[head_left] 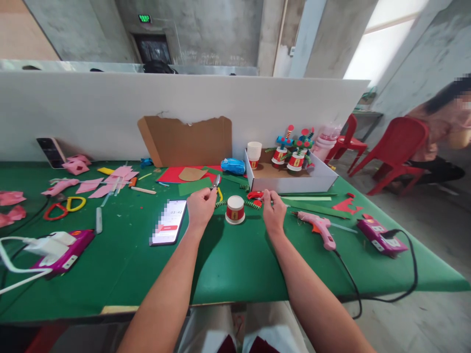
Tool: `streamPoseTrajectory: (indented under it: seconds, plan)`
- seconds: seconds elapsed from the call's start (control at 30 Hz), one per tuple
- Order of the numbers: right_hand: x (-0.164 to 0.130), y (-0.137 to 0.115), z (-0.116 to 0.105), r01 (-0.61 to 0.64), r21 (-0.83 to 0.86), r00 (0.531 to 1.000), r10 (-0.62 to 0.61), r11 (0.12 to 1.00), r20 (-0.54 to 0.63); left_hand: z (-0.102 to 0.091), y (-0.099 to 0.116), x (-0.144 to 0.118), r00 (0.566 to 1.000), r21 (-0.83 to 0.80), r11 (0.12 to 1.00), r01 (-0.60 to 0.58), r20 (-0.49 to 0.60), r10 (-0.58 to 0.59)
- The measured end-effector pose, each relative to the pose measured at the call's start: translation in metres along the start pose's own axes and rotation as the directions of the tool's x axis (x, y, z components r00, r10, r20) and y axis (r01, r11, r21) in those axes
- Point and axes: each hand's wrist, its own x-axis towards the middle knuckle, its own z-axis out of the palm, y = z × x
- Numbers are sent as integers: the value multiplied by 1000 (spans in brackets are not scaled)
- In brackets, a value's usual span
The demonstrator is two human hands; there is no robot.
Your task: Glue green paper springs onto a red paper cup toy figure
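A small white paper cup with a red printed band (pixel 235 210) stands upside down on the table between my hands. Folded green paper springs (pixel 251 204) stick out from both its sides; the right one ends in a red piece. My left hand (pixel 200 208) is closed in a pinch beside the left spring. A small silver metal tool (pixel 217 182) shows at its fingertips, too partly hidden to name, and whether I grip it is unclear. My right hand (pixel 274 211) is pinched near the red end; anything in its fingers is hidden.
A phone (pixel 168 223) lies left. Right are a pink glue gun (pixel 319 226) and a purple power strip (pixel 381 236). A white box (pixel 294 184) behind holds finished cup figures and stacked cups. Paper scraps (pixel 119 179) and scissors (pixel 66 206) lie left. Someone sits far right.
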Motion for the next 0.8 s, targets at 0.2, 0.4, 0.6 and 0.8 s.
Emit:
streamPoseTrajectory:
  seconds: [0.2, 0.4, 0.6, 0.8]
  plan:
    - [0, 5, 1, 13, -3, 999, -14, 1000, -52, -2, 3, 2, 989, -58, 988, -141, 38, 143]
    - [-2, 9, 5, 69, -31, 997, -68, 997, 33, -2, 12, 21, 974, 81, 976, -203, 118, 193]
    - [-6, 14, 10, 82, -44, 994, -78, 996, 75, 27, 22, 66, 853, 221, 898, -380, 458, 248]
    - [-9, 9, 10, 86, -55, 994, -82, 995, 75, 72, 18, 89, 732, 238, 853, -465, 645, 219]
